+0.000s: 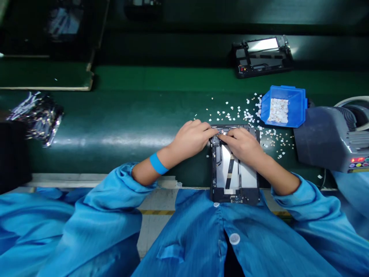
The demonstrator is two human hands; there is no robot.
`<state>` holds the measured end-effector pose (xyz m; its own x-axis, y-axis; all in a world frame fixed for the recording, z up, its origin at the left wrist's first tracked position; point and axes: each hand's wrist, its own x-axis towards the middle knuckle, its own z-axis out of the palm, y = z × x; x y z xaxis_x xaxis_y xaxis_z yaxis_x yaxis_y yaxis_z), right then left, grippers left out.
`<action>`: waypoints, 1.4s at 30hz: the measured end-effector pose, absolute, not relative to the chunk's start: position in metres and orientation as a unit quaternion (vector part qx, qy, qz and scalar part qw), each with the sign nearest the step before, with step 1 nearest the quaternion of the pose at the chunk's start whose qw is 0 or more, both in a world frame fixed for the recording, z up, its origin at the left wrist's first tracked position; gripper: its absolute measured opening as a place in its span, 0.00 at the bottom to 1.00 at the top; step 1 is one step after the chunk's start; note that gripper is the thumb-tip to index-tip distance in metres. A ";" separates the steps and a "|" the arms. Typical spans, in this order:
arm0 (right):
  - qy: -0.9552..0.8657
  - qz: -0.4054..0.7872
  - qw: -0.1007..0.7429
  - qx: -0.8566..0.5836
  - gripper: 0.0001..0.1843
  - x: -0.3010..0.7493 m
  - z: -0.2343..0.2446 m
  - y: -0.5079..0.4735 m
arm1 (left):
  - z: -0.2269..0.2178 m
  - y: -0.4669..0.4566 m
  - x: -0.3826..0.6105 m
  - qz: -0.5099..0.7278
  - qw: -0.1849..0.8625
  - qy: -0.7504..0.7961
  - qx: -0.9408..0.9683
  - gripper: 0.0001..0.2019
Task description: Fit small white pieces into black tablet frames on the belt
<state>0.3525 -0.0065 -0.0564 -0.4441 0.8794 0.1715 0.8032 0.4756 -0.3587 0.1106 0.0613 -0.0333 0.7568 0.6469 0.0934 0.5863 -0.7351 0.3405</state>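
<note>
An opened tablet [249, 176], its back off and its inner parts showing, lies at the green bench's front edge before me. My left hand [192, 139], with a blue band at the wrist, is at its upper left corner, fingers closed and thumb and index tips together. Over the tablet's upper part lies my right hand [243, 145], curled, its thumb and finger drawn together close to the left fingertips. Whatever is between the fingertips is too small to make out. Beyond the right hand stands a blue bin [301, 105] holding small white pieces [279, 110].
Loose white bits [230, 115] are scattered around the bin and tablet. A grey machine [323, 136] with lit buttons stands at right. Another opened device [263, 55] lies farther back. Shiny strips [43, 119] are heaped at left, below a raised green board [43, 73]. A blue sleeve shows at far right.
</note>
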 end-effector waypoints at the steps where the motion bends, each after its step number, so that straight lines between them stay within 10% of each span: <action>1: -0.850 0.100 0.150 -0.495 0.21 0.352 -0.056 -0.007 | -0.032 0.063 0.110 0.106 0.160 0.332 0.924 0.14; 17: -0.886 0.053 0.126 -0.444 0.21 0.363 -0.060 -0.006 | -0.034 0.119 0.150 0.029 0.468 0.447 0.762 0.06; 27: -0.886 0.001 0.154 -0.437 0.18 0.360 -0.065 -0.004 | -0.009 0.122 0.168 -0.127 0.467 0.476 0.734 0.06; 42: -0.869 0.020 0.183 -0.460 0.25 0.366 -0.066 0.000 | -0.026 0.118 0.139 -0.025 0.696 0.491 0.523 0.05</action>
